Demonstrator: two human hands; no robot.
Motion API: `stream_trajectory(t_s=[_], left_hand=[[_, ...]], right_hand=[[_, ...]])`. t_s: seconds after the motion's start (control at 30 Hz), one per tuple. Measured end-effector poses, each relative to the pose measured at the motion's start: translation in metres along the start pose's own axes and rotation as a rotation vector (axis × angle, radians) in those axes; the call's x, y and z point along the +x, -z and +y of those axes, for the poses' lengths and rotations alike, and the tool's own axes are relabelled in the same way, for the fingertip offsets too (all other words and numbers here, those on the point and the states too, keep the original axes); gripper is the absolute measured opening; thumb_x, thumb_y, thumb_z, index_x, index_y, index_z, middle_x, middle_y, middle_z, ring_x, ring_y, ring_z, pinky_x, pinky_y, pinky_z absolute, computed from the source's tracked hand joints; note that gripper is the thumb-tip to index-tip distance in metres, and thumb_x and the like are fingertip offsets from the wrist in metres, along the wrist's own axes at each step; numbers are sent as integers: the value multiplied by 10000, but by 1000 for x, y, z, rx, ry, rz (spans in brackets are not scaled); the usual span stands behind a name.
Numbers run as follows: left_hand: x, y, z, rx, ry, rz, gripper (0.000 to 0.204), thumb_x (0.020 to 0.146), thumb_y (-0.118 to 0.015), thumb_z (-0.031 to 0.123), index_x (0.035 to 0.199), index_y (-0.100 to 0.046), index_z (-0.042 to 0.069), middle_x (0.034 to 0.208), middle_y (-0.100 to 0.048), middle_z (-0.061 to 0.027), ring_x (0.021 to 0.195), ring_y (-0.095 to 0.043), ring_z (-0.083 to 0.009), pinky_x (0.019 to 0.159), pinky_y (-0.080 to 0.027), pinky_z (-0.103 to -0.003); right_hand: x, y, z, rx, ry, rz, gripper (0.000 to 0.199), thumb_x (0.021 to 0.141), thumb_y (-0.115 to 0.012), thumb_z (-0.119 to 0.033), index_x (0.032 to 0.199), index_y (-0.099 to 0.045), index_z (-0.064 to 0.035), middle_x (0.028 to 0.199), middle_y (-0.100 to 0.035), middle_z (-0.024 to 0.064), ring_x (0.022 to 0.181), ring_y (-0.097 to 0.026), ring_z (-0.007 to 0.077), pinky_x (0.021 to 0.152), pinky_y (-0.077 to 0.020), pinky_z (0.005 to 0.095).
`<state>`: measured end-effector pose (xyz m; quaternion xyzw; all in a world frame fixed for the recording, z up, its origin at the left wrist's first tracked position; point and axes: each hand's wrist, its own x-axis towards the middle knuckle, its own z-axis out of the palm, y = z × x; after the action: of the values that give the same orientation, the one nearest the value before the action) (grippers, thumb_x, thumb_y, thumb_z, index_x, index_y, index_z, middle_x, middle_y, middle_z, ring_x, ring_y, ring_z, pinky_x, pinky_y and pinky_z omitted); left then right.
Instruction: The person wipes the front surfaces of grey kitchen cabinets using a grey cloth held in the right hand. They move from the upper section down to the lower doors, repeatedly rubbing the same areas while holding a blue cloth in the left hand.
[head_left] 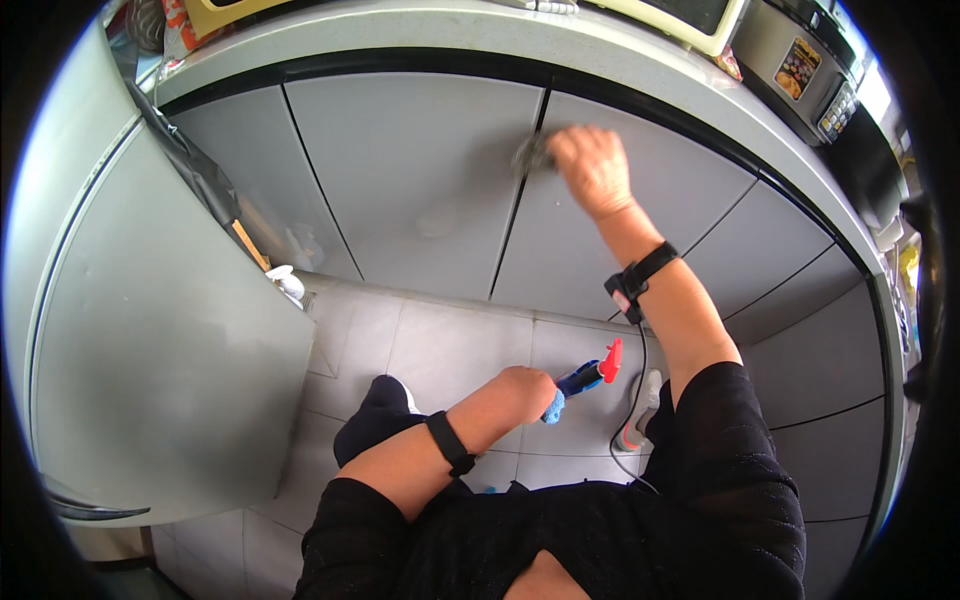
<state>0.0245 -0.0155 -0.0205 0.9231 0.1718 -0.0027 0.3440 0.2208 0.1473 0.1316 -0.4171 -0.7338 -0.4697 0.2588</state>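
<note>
The right hand (592, 170) is pressed against a grey cabinet door (420, 180) beneath the surface (420, 35), its fingers closed around a grey cloth (532, 153), blurred, at the seam between two doors. The left hand (522, 392) is held low above the tiled floor (450, 345), fingers wrapped around a spray bottle (585, 378) with blue body and red trigger. A black band is worn on each wrist. A grey appliance (150, 340) is seen at left.

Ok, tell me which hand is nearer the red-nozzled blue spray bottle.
Left. The left hand grips the spray bottle low over the floor tiles. The right hand is well above it, pressing a grey cloth to the cabinet door.
</note>
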Motion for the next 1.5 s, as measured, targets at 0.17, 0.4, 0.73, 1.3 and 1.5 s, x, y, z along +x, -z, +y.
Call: stream_trajectory(t_s=[0.17, 0.4, 0.73, 1.3, 1.5], left_hand=[[-3, 5, 3, -17, -14, 30, 151, 700, -582, 24, 754, -674, 131, 756, -661, -127, 757, -646, -328, 651, -522, -412], [-1, 9, 6, 26, 65, -60, 175, 719, -579, 9, 777, -675, 143, 786, -675, -110, 782, -653, -319, 685, -523, -417], [10, 20, 15, 118, 152, -312, 279, 717, -596, -26, 866, -691, 189, 872, -690, -97, 837, -661, -301, 720, -528, -405], [2, 21, 13, 41, 110, -165, 210, 709, -584, -18, 824, -681, 128, 806, -674, -129, 795, -656, -336, 693, -527, -417], [0, 16, 9, -38, 73, -134, 181, 701, -593, -8, 798, -679, 119, 802, -670, -128, 798, -657, -332, 684, -527, -417]], right_hand=[[24, -4, 6, -31, -190, 71, 118, 716, -605, -82, 800, -545, -138, 757, -508, 17, 719, -541, 222, 628, -423, 363], [-11, -6, -24, 101, -107, -84, 139, 724, -614, -85, 839, -559, -141, 778, -512, 33, 727, -554, 228, 617, -449, 366], [-27, 43, 13, 285, -1186, 251, 238, 817, -665, -147, 1019, -574, -59, 882, -623, 99, 774, -617, 232, 737, -501, 355], [-13, -1, -33, -47, -191, -33, 88, 778, -580, -97, 829, -514, -127, 723, -521, 26, 713, -539, 216, 637, -400, 360], [16, -1, -5, -89, -306, 45, 121, 785, -593, -83, 893, -556, -123, 736, -529, 30, 749, -551, 221, 675, -418, 369]])
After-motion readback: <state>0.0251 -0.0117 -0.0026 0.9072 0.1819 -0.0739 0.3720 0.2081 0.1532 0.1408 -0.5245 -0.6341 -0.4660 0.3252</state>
